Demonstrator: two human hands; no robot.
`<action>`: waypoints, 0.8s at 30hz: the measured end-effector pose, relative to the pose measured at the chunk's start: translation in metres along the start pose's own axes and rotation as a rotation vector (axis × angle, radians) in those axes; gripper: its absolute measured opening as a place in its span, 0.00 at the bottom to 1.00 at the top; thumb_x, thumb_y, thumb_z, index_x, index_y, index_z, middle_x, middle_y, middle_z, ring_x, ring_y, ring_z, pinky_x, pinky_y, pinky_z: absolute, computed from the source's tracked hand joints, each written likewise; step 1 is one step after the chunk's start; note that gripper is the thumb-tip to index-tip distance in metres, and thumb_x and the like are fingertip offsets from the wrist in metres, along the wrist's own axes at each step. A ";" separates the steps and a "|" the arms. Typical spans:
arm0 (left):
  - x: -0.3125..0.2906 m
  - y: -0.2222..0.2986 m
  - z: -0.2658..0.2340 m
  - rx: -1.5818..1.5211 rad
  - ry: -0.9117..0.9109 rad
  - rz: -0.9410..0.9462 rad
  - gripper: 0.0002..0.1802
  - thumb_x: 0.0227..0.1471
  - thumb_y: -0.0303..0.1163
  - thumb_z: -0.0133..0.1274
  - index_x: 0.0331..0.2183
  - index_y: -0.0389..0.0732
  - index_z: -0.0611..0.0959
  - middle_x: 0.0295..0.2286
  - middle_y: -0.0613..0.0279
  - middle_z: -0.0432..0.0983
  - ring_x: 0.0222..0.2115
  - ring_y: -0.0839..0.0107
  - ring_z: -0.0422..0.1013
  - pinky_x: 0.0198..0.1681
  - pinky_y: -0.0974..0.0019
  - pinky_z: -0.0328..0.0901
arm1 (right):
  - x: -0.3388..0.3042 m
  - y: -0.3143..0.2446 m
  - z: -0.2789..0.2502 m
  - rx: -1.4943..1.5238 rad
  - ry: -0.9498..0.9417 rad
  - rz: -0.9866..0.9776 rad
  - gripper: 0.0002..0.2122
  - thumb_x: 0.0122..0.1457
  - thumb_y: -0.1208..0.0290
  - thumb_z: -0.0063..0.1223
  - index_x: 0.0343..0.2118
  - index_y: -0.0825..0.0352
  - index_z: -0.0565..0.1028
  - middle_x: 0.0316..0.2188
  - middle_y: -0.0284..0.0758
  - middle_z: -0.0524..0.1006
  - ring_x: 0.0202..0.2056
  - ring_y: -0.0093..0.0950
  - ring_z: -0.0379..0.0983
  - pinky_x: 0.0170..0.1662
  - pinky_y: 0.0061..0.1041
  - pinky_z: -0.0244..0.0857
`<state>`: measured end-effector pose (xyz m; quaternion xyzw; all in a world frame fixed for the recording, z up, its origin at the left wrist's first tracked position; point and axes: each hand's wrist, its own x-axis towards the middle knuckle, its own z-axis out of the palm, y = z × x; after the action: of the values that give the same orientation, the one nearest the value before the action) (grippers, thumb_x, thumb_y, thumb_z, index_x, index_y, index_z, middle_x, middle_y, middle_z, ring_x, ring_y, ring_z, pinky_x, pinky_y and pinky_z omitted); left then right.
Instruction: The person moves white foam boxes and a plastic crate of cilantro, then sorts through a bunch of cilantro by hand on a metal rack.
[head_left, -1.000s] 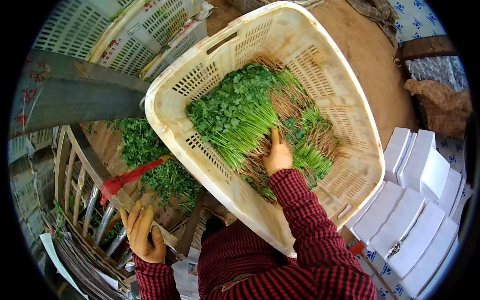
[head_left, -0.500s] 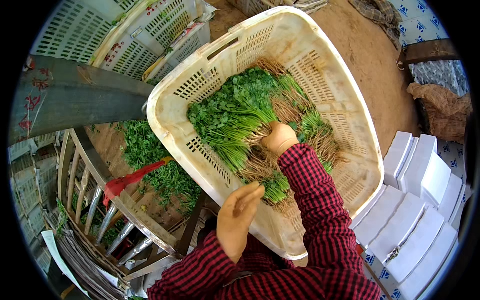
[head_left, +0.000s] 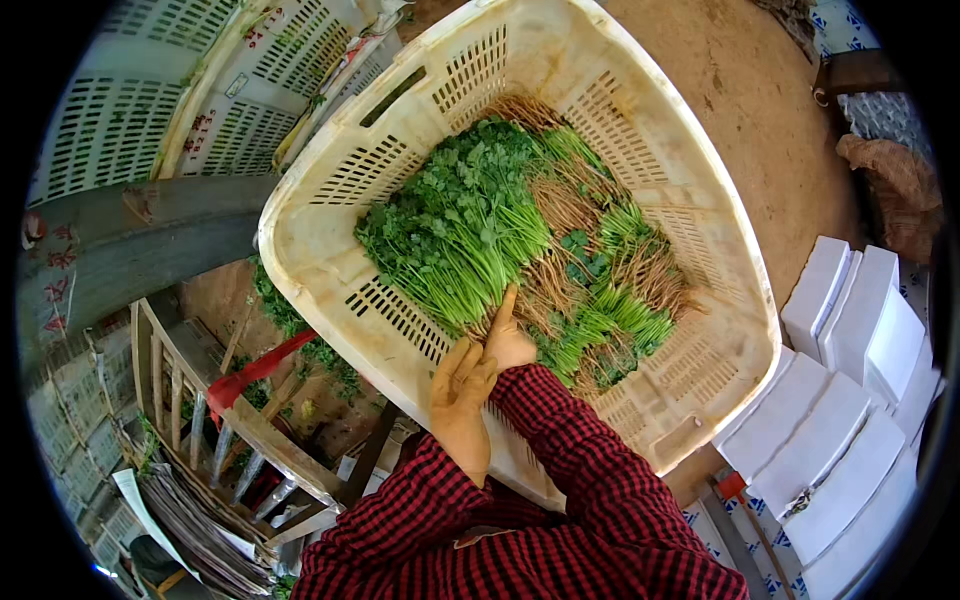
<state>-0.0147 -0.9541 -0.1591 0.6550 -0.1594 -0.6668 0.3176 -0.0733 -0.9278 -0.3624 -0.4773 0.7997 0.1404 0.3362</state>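
Right fingers (head_left: 507, 306) touch green herbs (head_left: 465, 215); red writing (head_left: 199, 130) marks pale crate (head_left: 226, 112).

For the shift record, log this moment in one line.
right hand: at root ends of leafy greens | left hand: open, beside right hand | leafy greens: bunched inside cream basket

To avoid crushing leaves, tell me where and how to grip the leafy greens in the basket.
Probably best by the pale stems, near the brown roots, coming from the picture's lower right: the root ends face that way, beside the right hand, while the leaves spread toward the upper left.
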 end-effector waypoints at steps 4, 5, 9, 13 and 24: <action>-0.007 0.010 -0.007 0.091 -0.022 -0.032 0.28 0.69 0.32 0.46 0.64 0.31 0.63 0.60 0.41 0.63 0.58 0.53 0.67 0.63 0.55 0.63 | 0.002 0.002 -0.127 0.311 -0.355 0.033 0.51 0.58 0.66 0.63 0.73 0.72 0.35 0.39 0.50 0.83 0.28 0.39 0.81 0.31 0.32 0.75; -0.009 0.009 -0.004 0.122 -0.041 -0.025 0.28 0.69 0.33 0.46 0.64 0.31 0.63 0.61 0.41 0.62 0.59 0.52 0.67 0.63 0.55 0.62 | 0.010 0.011 -0.133 0.336 -0.269 -0.002 0.48 0.57 0.64 0.63 0.72 0.73 0.42 0.42 0.52 0.82 0.34 0.42 0.81 0.37 0.34 0.76; 0.014 -0.002 0.000 0.048 0.074 -0.217 0.37 0.67 0.42 0.50 0.66 0.31 0.59 0.63 0.41 0.59 0.63 0.49 0.61 0.66 0.51 0.58 | 0.046 0.021 -0.174 0.542 -0.206 -0.115 0.30 0.49 0.62 0.66 0.52 0.79 0.72 0.41 0.54 0.81 0.43 0.45 0.80 0.47 0.36 0.74; 0.075 -0.042 0.014 0.116 0.221 -0.269 0.55 0.59 0.63 0.52 0.67 0.28 0.56 0.64 0.41 0.59 0.64 0.50 0.58 0.66 0.53 0.55 | 0.074 0.031 -0.190 0.566 -0.262 -0.149 0.31 0.46 0.60 0.68 0.47 0.81 0.76 0.40 0.55 0.81 0.43 0.44 0.80 0.49 0.34 0.74; 0.130 -0.040 0.043 -0.284 0.062 -0.272 0.57 0.50 0.44 0.68 0.69 0.39 0.52 0.59 0.50 0.67 0.59 0.54 0.65 0.66 0.52 0.57 | 0.046 0.037 -0.157 0.516 -0.284 -0.143 0.33 0.53 0.62 0.59 0.58 0.78 0.66 0.45 0.58 0.79 0.47 0.49 0.78 0.52 0.41 0.72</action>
<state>-0.0576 -1.0152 -0.2805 0.6392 0.0363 -0.6990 0.3186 -0.1835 -1.0255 -0.2817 -0.4069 0.7182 -0.0264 0.5638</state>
